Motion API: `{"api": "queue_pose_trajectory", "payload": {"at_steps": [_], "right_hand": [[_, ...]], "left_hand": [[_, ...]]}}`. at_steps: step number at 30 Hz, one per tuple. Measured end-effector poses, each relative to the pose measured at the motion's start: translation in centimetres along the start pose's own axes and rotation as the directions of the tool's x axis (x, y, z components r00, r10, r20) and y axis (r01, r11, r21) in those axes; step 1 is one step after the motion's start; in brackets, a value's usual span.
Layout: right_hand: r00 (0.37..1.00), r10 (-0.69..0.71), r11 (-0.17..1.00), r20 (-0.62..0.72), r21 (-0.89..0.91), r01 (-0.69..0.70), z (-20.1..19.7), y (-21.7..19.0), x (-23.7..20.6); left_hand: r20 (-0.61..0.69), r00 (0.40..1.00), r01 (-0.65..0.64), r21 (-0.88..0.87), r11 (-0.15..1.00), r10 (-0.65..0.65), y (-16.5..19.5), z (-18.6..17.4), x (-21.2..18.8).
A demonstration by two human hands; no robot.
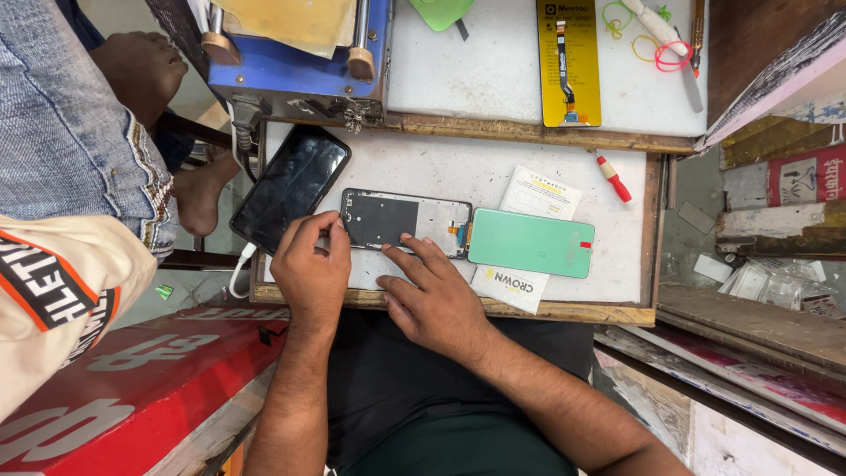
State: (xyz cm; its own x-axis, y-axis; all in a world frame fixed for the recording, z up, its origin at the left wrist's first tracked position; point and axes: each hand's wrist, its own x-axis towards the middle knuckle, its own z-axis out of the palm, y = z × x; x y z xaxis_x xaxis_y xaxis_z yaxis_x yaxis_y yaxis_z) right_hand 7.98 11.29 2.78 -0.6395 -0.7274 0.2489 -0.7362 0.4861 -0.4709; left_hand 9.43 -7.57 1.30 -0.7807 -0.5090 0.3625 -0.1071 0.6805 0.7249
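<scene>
An opened phone display assembly (401, 220), dark with a black shield and exposed back, lies on the white work board (458, 172). My left hand (310, 269) grips its left end, thumb and fingers curled on the corner. My right hand (432, 295) rests flat by its lower edge, fingertips touching the frame. A green phone back cover (530, 242) lies right of the assembly, joined by a small flex. A black phone (291, 187) with a dark screen lies tilted at the board's left.
A red-handled screwdriver (612, 178), paper slips (539, 192) and a yellow parts card (568, 62) lie farther back. A blue machine (295, 75) stands at the back left. Another person in denim (70, 132) sits on the left. Cluttered shelves (775, 220) fill the right.
</scene>
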Motion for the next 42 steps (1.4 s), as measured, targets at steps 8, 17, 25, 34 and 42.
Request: {"api": "queue_pose_trajectory", "payload": {"at_steps": [8, 17, 25, 34, 42], "right_hand": [[1.000, 0.001, 1.000, -0.003, 0.001, -0.001, 0.1, 0.1, -0.1], [1.000, -0.002, 1.000, 0.000, -0.003, 0.002, 0.1, 0.1, 0.0], [1.000, 0.000, 1.000, 0.000, 0.005, 0.000, 0.0, 0.1, 0.1], [1.000, -0.005, 1.000, -0.002, 0.003, 0.005, 0.2, 0.2, 0.0], [1.000, -0.005, 1.000, -0.001, 0.003, 0.005, 0.2, 0.1, 0.1]], "left_hand": [[0.002, 1.000, -0.011, 0.028, 1.000, 0.011, -0.3, 0.1, -0.1], [-0.013, 0.998, -0.052, 0.103, 0.993, 0.054, -0.4, 0.5, -0.2], [-0.032, 0.991, -0.123, 0.177, 0.976, 0.130, -0.5, 0.8, -0.1], [-0.038, 0.989, -0.133, 0.227, 0.965, 0.145, -0.7, 1.1, -0.2], [-0.036, 0.989, -0.127, 0.252, 0.959, 0.141, -0.5, 1.1, -0.1]]}}
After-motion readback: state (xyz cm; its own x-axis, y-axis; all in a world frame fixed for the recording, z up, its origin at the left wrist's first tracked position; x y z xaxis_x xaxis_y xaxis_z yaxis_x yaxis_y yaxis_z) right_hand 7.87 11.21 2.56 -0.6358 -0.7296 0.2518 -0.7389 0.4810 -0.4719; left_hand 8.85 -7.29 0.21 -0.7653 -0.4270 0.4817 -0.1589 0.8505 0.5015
